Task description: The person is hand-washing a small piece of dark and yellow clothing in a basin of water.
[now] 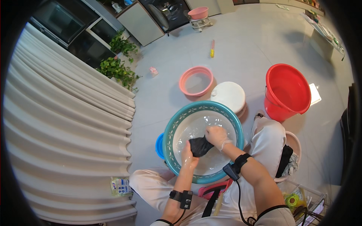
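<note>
Between my hands, above the water, is a wet black cloth [200,146], bunched up. My left hand [190,156] grips its left edge, with the fingers partly hidden behind the fabric. On the other side my right hand [217,136] is closed in a fist on the cloth's upper right end. Both hands are inside the rim of a large teal and white basin [168,158], which has a leaf pattern around its edge. Clear water [209,166] with glints of light lies in the basin.
Beyond the basin stand a round white lid [228,96] and a pink basin [183,88]. A red bucket [288,87] is at right. Beside my right leg, a pale pink tub [297,141] holds dark and light cloths. A blue container [159,145] and a long curtain [70,135] are at left.
</note>
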`<state>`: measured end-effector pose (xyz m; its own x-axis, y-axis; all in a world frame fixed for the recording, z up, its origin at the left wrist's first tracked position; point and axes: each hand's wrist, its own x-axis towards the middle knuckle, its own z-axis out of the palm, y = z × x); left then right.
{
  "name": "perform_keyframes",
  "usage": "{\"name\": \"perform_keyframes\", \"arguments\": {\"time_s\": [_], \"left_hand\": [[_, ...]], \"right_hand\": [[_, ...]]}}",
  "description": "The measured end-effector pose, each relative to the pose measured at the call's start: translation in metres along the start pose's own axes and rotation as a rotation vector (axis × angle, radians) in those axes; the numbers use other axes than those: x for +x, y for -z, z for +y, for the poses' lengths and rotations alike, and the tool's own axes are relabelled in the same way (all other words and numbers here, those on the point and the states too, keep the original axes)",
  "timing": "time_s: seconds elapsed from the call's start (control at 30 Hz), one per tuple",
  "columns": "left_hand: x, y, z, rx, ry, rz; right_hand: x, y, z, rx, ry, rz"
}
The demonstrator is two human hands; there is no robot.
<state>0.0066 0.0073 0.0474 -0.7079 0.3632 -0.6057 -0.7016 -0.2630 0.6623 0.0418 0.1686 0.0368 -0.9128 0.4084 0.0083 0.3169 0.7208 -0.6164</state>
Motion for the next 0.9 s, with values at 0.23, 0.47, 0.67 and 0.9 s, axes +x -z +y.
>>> {"name": "perform_keyframes", "arguments": {"time_s": [0.23, 0.47, 0.67, 0.9], "left_hand": [[0.038, 0.072, -0.022, -0.024, 0.289, 0.211], [0.047, 0.036, -0.028, -0.117, 0.355, 0.155], [0.066, 0.109, -0.026, -0.106, 0.263, -0.212], [0.039, 0.052, -0.037, -0.214, 0.412, -0.130]], "right_hand": [[-0.013, 0.001, -0.017, -0.237, -0.137, -0.317], [-0.025, -0.045, -0.016, 0.233, 0.040, -0.482], [-0.077, -0.011, -0.087, 0.492, 0.347, -0.150], [-0.068, -0.002, -0.073, 0.203, 0.597, 0.063]]}}
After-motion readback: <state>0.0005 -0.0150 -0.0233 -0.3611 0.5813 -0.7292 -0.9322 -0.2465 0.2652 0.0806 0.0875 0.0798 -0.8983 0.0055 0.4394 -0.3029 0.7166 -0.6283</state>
